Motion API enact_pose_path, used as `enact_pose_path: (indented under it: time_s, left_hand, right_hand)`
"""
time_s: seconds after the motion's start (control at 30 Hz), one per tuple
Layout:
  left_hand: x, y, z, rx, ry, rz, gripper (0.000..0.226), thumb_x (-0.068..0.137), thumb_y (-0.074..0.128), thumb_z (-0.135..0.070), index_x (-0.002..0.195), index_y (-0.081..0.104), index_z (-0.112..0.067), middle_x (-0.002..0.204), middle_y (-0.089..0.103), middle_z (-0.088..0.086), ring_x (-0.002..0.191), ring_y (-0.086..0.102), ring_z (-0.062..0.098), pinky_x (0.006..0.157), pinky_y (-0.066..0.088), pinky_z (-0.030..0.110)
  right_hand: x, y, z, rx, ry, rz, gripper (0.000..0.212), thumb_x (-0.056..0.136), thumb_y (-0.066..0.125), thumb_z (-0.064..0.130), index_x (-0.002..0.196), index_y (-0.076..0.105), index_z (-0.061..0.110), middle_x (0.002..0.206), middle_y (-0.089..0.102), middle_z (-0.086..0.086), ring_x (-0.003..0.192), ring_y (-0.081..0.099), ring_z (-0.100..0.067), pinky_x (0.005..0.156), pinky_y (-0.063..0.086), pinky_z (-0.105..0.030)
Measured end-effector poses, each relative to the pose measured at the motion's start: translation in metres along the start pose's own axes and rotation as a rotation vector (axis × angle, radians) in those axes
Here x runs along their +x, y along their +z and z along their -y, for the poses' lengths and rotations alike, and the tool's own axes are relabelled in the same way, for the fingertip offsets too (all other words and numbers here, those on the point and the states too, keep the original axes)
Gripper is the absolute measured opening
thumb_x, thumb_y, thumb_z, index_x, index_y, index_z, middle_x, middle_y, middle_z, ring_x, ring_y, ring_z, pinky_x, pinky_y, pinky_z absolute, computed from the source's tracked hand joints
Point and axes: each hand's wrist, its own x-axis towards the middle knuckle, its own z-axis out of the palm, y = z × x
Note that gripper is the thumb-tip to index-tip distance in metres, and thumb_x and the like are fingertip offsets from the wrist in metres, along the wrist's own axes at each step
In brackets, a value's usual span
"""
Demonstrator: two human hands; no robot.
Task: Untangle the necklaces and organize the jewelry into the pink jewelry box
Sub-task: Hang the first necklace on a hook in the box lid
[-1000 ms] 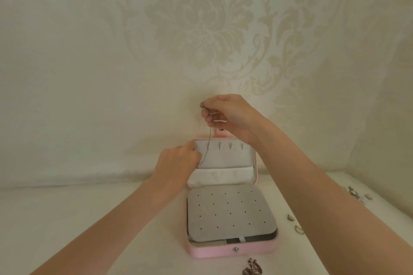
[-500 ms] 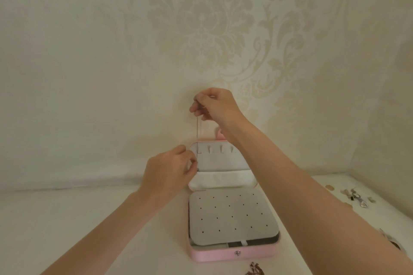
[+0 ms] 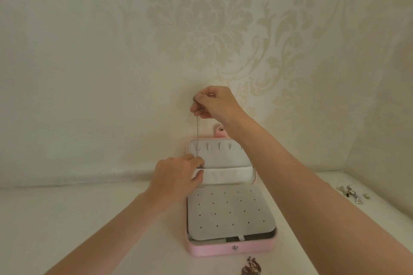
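Note:
The pink jewelry box [image 3: 232, 249] lies open on the white surface, its lid [image 3: 223, 156] standing upright against the wall. A grey perforated earring panel [image 3: 230, 212] covers the base. My right hand [image 3: 214, 102] is raised above the lid and pinches the top of a thin chain necklace [image 3: 197, 131], which hangs straight down past the leftmost hook in the lid. My left hand [image 3: 178, 176] pinches the chain's lower end at the edge of the lid's white pocket [image 3: 225, 175].
A small pile of reddish jewelry [image 3: 251, 268] lies in front of the box. Several small silver pieces [image 3: 353, 194] are scattered at the right by the side wall. Patterned wallpaper rises directly behind the box.
My right hand has lifted the chain higher, pulling it straight. My left hand has slid down to the pocket edge. The view has shifted slightly to the right.

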Motion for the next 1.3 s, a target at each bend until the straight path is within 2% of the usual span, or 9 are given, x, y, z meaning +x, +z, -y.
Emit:
enact_pose_path:
  time_s: [0.17,0.33,0.43,0.57,0.73,0.83,1.0,1.13,1.3]
  left_hand:
    - [-0.001,0.003,0.002,0.045,-0.034,0.061,0.008,0.060,0.064,-0.034,0.064,0.070,-0.032,0.046,0.052,-0.011,0.027,0.042,0.013,0.044,0.003,0.010]
    - [-0.004,0.005,0.006,0.124,0.043,0.143,0.017,0.060,0.072,-0.037,0.068,0.063,-0.026,0.045,0.052,-0.009,0.028,0.040,0.012,0.031,0.021,0.016]
    - [0.003,0.000,-0.002,0.202,0.052,0.138,0.024,0.064,0.075,-0.036,0.070,0.059,-0.019,0.042,0.043,-0.005,0.034,0.027,0.014,0.038,0.008,0.017]
    - [0.008,-0.011,-0.011,0.057,-0.095,0.248,0.022,0.094,0.040,-0.035,0.101,0.056,-0.022,0.081,0.062,0.000,0.069,0.055,0.021,0.059,0.038,0.027]
    - [0.012,-0.017,0.005,-0.541,-0.422,-0.180,0.008,0.081,0.067,-0.021,0.077,0.062,-0.025,0.051,0.047,-0.009,0.049,0.046,0.006,0.053,0.037,0.018]
    - [0.024,-0.018,0.011,-0.761,-0.525,-0.159,0.013,0.077,0.073,-0.017,0.085,0.066,-0.022,0.060,0.049,-0.009,0.049,0.045,0.004,0.054,0.036,0.011]
    - [0.036,-0.011,0.014,-0.828,-0.535,-0.113,0.006,0.079,0.071,-0.011,0.083,0.073,-0.015,0.072,0.062,-0.012,0.054,0.052,-0.005,0.056,0.038,0.008]
    - [0.033,-0.003,0.019,-0.838,-0.529,-0.168,0.003,0.080,0.071,-0.012,0.079,0.073,-0.014,0.071,0.065,-0.012,0.054,0.054,-0.003,0.057,0.044,0.021]
    - [0.030,0.004,0.014,-0.588,-0.349,-0.300,0.002,0.077,0.073,-0.011,0.077,0.072,-0.013,0.070,0.057,-0.008,0.060,0.054,0.008,0.061,0.048,0.027]
  right_hand:
    - [-0.001,-0.001,0.002,-0.006,-0.001,0.022,0.019,0.091,0.049,0.004,0.076,0.058,0.011,0.067,0.063,-0.003,0.056,0.057,-0.011,0.055,0.046,-0.015]
    - [-0.002,0.001,-0.001,-0.012,0.013,0.057,0.019,0.092,0.049,0.004,0.077,0.058,0.010,0.068,0.064,-0.004,0.057,0.058,-0.011,0.055,0.047,-0.014]
    - [-0.005,0.004,-0.005,-0.038,0.043,0.137,0.018,0.093,0.049,0.006,0.079,0.058,0.010,0.070,0.064,-0.004,0.059,0.058,-0.011,0.058,0.047,-0.016]
    - [-0.007,0.005,-0.008,-0.017,0.047,0.122,0.018,0.093,0.047,0.005,0.078,0.057,0.010,0.070,0.064,-0.005,0.058,0.058,-0.012,0.056,0.047,-0.016]
    - [-0.006,0.003,-0.007,0.029,0.054,0.086,0.019,0.093,0.045,0.004,0.078,0.054,0.009,0.068,0.062,-0.006,0.055,0.058,-0.014,0.052,0.047,-0.017]
    - [-0.006,0.002,-0.008,0.060,0.078,0.083,0.015,0.095,0.042,0.005,0.084,0.052,0.007,0.066,0.062,-0.008,0.054,0.059,-0.017,0.051,0.048,-0.019]
    - [-0.005,0.001,-0.014,0.100,0.109,0.027,0.018,0.096,0.036,0.003,0.084,0.049,0.007,0.063,0.059,-0.009,0.057,0.061,-0.020,0.052,0.049,-0.021]
    - [-0.010,-0.008,-0.032,0.205,0.197,-0.106,0.016,0.094,0.036,0.000,0.086,0.049,0.006,0.063,0.058,-0.009,0.061,0.061,-0.021,0.059,0.052,-0.025]
    - [-0.022,-0.019,-0.052,0.441,0.270,-0.134,0.024,0.094,0.034,-0.003,0.077,0.048,0.005,0.067,0.058,-0.015,0.068,0.062,-0.025,0.068,0.056,-0.028]
